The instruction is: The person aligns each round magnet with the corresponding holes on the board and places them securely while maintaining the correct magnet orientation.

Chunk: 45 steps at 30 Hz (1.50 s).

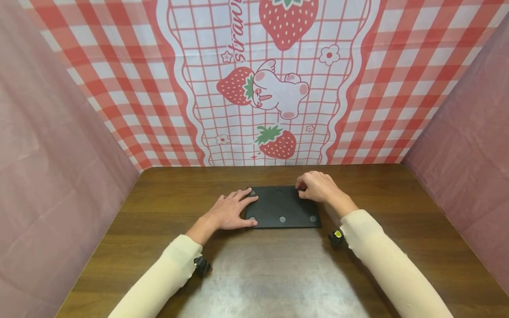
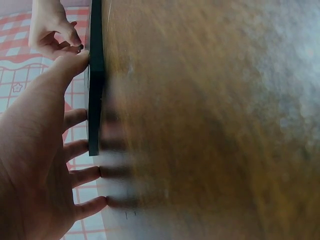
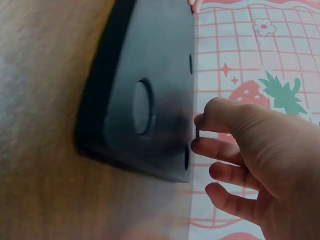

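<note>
A flat black rectangular board (image 1: 267, 206) with round spots along its long sides lies on the table. Several spots show grey, such as the round grey spot (image 3: 142, 109) in the right wrist view. My left hand (image 1: 229, 211) is spread over the board's left end, with thumb and some fingertips touching it. Over the far right corner, my right hand (image 1: 318, 187) pinches a small thin dark piece (image 3: 197, 131) between thumb and index finger; it is seen edge-on, so its full shape is hidden. The other right fingers are loosely bent.
The brown wooden table (image 1: 179, 185) reaches to a red-and-white checked cloth (image 1: 131, 88) with strawberry prints behind it. Pink curtains (image 1: 51, 176) hang on both sides. Each sleeve carries a black wrist camera (image 1: 202, 266).
</note>
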### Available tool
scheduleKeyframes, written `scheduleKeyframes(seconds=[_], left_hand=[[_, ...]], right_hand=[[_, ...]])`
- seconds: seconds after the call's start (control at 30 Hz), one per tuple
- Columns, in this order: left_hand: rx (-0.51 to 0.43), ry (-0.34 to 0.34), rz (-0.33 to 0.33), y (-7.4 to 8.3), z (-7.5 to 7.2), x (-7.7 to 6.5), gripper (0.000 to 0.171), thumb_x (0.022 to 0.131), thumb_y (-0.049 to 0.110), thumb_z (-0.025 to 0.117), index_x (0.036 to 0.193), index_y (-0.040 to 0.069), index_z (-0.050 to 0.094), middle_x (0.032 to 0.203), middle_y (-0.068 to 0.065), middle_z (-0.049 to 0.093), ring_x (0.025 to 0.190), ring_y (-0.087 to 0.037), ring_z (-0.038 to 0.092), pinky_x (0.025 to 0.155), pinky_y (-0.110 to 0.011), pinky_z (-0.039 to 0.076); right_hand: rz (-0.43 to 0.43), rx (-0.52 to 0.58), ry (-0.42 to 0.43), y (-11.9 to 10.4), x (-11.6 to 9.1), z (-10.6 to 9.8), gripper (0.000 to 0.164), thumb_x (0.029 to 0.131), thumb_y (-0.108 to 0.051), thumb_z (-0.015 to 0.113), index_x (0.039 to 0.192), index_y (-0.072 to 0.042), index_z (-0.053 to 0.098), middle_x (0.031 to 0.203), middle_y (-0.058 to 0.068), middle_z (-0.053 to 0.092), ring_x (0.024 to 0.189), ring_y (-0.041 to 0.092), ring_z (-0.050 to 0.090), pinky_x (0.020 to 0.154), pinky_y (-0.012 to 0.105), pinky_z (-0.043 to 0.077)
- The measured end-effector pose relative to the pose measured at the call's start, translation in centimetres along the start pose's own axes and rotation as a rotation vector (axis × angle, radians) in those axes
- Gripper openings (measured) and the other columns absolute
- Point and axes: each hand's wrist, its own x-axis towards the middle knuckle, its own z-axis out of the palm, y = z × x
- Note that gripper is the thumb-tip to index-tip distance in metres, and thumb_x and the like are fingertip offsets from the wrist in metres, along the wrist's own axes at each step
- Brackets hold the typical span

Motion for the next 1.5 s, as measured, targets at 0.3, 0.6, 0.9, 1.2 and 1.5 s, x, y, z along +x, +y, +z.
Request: scheduleKeyframes(seconds=[0.3,0.6,0.9,1.2,1.5], left_hand=[[0.000,0.002,-0.001,0.0,-0.2,0.1,0.087,0.104,0.066,0.068,0.178,0.030,0.038,0.191,-0.007,0.024,0.174,-0.044,0.031,0.129,-0.076,0.035],[-0.003,0.000,-0.004,0.0,-0.1,0.3,0.087,0.104,0.067,0.068,0.178,0.030,0.038,0.191,-0.007,0.024,0.174,-0.043,0.031,0.130,-0.076,0.034],[0.003,-0.004,-0.009,0.1,-0.1,0.4,0.088,0.103,0.069,0.067,0.178,0.031,0.038,0.191,-0.006,0.025,0.174,-0.042,0.031,0.130,-0.075,0.035],[0.004,-0.005,-0.012,0.3,-0.1,0.3,0.087,0.104,0.068,0.067,0.177,0.031,0.039,0.191,-0.006,0.025,0.174,-0.042,0.031,0.129,-0.075,0.036],[-0.009,0.002,-0.024,0.2,0.1,0.1,0.087,0.103,0.069,0.068,0.177,0.032,0.040,0.190,-0.006,0.026,0.174,-0.043,0.031,0.131,-0.078,0.032]], right_hand=[[-0.041,-0.007,-0.039,-0.5,0.7,-0.7,0.015,0.094,-0.024,0.087,0.108,-0.017,0.086,0.099,0.002,0.080,0.090,0.021,0.070,0.073,0.043,0.057],[-0.119,-0.018,-0.092,-1.4,1.7,-0.8,0.012,0.096,-0.022,0.084,0.108,-0.018,0.086,0.103,0.001,0.082,0.097,0.021,0.073,0.085,0.050,0.062],[-0.150,-0.035,-0.107,-2.1,2.2,-0.9,0.012,0.095,-0.020,0.084,0.107,-0.017,0.086,0.101,0.002,0.082,0.094,0.020,0.072,0.084,0.049,0.062],[-0.167,-0.038,-0.104,-2.7,2.7,-0.6,0.012,0.096,-0.020,0.084,0.108,-0.017,0.086,0.106,0.002,0.083,0.098,0.021,0.074,0.089,0.051,0.063],[-0.176,-0.045,-0.115,-3.5,3.4,-0.2,0.015,0.098,-0.022,0.084,0.112,-0.018,0.086,0.109,0.003,0.083,0.101,0.022,0.074,0.092,0.051,0.063]])
